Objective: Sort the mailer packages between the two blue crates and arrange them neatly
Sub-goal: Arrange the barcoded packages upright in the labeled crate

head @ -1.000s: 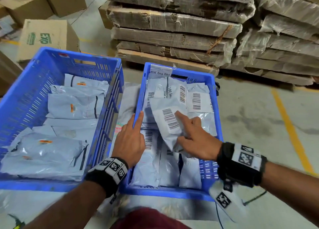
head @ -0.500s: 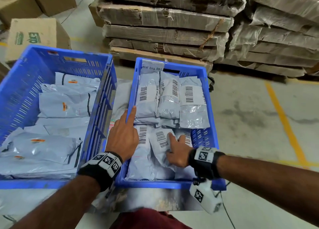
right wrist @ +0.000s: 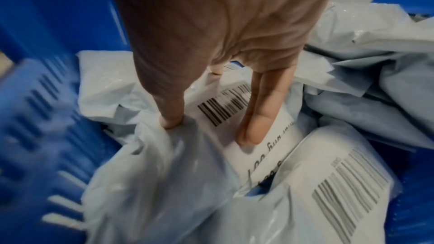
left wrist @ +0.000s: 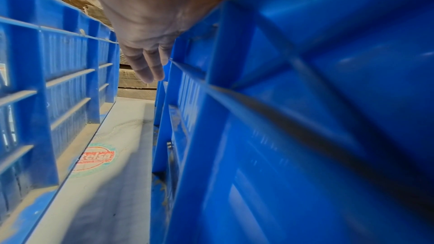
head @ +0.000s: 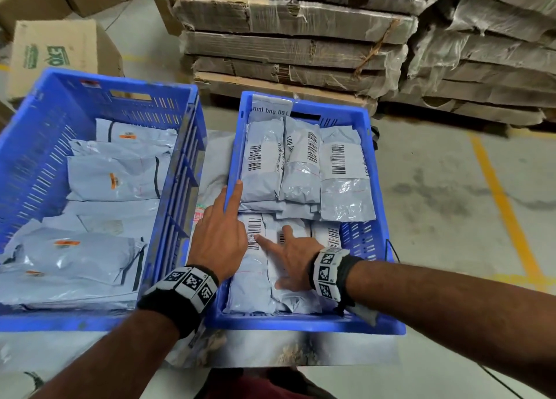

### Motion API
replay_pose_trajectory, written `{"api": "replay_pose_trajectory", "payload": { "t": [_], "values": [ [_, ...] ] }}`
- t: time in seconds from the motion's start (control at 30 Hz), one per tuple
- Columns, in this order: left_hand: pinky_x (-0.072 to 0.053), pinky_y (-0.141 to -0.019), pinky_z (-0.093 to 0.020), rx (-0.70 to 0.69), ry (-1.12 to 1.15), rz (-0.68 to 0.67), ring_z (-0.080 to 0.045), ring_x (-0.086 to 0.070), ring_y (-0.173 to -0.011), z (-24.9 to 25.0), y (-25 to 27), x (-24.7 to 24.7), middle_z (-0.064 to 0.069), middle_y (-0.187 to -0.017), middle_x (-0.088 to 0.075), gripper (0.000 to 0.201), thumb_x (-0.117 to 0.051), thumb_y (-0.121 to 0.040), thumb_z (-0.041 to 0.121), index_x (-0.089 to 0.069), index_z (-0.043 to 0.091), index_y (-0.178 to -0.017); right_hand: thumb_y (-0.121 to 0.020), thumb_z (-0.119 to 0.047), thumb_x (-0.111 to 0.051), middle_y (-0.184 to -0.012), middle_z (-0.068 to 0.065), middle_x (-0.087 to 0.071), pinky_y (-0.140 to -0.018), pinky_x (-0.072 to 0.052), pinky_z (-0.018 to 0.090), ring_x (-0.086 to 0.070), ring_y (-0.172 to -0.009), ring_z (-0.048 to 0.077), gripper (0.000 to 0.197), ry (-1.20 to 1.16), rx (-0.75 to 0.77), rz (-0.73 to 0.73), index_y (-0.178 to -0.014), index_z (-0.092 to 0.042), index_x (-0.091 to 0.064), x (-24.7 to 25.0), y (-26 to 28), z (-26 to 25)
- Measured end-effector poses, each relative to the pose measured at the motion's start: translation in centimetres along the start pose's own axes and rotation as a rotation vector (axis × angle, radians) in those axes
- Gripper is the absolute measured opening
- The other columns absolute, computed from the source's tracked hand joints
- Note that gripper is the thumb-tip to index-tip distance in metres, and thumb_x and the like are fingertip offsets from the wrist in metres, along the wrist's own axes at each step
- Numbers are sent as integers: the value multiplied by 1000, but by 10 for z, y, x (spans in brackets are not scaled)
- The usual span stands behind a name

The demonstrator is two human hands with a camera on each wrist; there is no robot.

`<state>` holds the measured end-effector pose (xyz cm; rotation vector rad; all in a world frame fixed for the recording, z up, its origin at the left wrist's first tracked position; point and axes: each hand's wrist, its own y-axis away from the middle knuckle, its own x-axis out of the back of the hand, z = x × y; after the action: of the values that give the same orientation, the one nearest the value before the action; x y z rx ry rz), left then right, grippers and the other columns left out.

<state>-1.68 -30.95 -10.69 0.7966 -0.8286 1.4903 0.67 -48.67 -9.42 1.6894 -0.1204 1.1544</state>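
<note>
tag (head: 272,109): "mal bng 001" | carton (head: 57,56): green "EXO", upside down | sticker (left wrist: 95,157): "telsa" | mailers (head: 341,161): barcodes, print unreadable

A grey concrete floor (head: 436,206) with a yellow line (head: 505,206) bore a pale sheet (head: 210,170). On the sheet stood two blue crates (head: 180,170) (head: 373,188) side by side, near but apart.
</note>
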Motion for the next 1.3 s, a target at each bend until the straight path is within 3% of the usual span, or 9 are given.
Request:
{"api": "replay_pose_trajectory", "payload": {
  "t": [0.1, 0.2, 0.3, 0.43, 0.53, 0.67, 0.83, 1.1, 1.3],
  "values": [
    [-45, -87, -41, 1, 8, 0, -33, -55, -105, 0, 0, 0, -15, -154, -41, 74, -46, -96, 8, -17, 22, -162, -84, -60, -67, -147, 22, -19, -61, -47, 35, -64, -88, 36, 109, -8, -10, -5, -155, -39, 12, -2, -6, 2],
    [-45, -87, -41, 3, 25, -5, -33, -55, -106, 1, 0, 0, -16, -154, -41, 74, -47, -96, 7, -17, 22, -162, -83, -65, -65, -149, 20, -27, -72, -51, 37, -62, -105, 38, 106, -34, -14, 10, -157, -34, 6, 8, -1, 10],
    [-44, -90, -41, 3, 50, -23, -33, -54, -108, 2, 0, 3, -17, -151, -42, 74, -45, -97, 7, -15, 23, -162, -86, -67, -58, -140, 13, -45, -89, -54, 44, -59, -116, 36, 88, -133, -47, 110, -153, -22, -23, 33, 16, 27],
    [-44, -88, -41, 8, 67, -24, -32, -54, -104, 2, 0, 4, -19, -145, -47, 74, -45, -97, 7, -14, 22, -162, -93, -50, -52, -120, 9, -56, -81, -48, 38, -59, -107, 31, 47, -252, -251, 433, -126, -16, -52, 64, 35, 65],
    [-45, -85, -41, 4, 73, -31, -31, -54, -102, 2, 0, 4, -19, -142, -48, 73, -45, -97, 8, -14, 22, -162, -92, -47, -52, -130, 13, -46, -85, -46, 42, -49, -119, 33, 52, -257, -515, 543, -133, -16, -46, 72, 30, 98],
    [-46, -85, -41, 1, 74, -28, -32, -54, -104, 0, 0, 1, -18, -144, -47, 75, -45, -97, 7, -13, 24, -162, -85, -53, -61, -141, 21, -36, -101, -41, 45, -34, -133, 39, 75, -230, -746, 404, -143, -14, -35, 68, 6, 121],
    [-49, -88, -43, -1, 78, -29, -33, -54, -110, -1, 0, 0, -16, -152, -41, 75, -45, -97, 7, -13, 26, -162, -76, -72, -63, -145, 26, -30, -106, -37, 47, -34, -134, 43, 110, -404, -788, 323, -157, -23, -9, 64, -24, 115],
    [-44, -83, -37, 10, 81, -34, -27, -53, -101, 2, 0, 3, -13, -151, -42, 74, -44, -97, 8, -13, 26, -162, -78, -56, -71, -137, 21, -25, -101, -40, 49, -37, -125, 42, 101, -501, -777, 357, -155, -41, -8, 59, -38, 120],
    [-47, -82, -38, 2, 95, -39, -27, -54, -103, 0, 1, 3, -12, -154, -39, 75, -43, -97, 8, -12, 28, -162, -82, -40, -69, -153, 21, -2, -109, -38, 56, -25, -137, 47, 95, -572, -722, 322, -155, -44, -8, 61, -30, 135]
  ]
}}
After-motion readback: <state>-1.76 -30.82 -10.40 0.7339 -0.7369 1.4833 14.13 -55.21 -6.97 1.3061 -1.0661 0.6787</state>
